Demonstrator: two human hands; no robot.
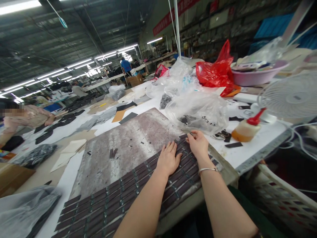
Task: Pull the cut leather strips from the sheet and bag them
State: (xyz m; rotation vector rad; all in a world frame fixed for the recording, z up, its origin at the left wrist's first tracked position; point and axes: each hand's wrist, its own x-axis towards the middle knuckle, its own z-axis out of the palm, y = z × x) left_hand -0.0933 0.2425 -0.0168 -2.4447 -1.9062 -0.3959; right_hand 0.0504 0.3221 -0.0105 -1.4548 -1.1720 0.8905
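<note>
Rows of short dark strips [112, 198] lie side by side across the near part of a worn grey-brown board [119, 142]. My left hand [169, 159] rests flat on these rows with its fingers stretched out, pointing at the board's far right side. To its right, my right hand [198, 143] has thumb and forefinger pinched at the end of a single dark strip [183, 136], near the top of the rightmost rows. A bracelet [208, 169] circles my right wrist. My forearms hide part of the rows.
Right of the board are a glue bottle with a red nozzle [247, 127], loose dark pieces [234, 144], a clear plastic bag [198, 110] and a white fan [293, 96]. A white basket [282, 195] stands below the table edge. Another person [29, 119] works at the left.
</note>
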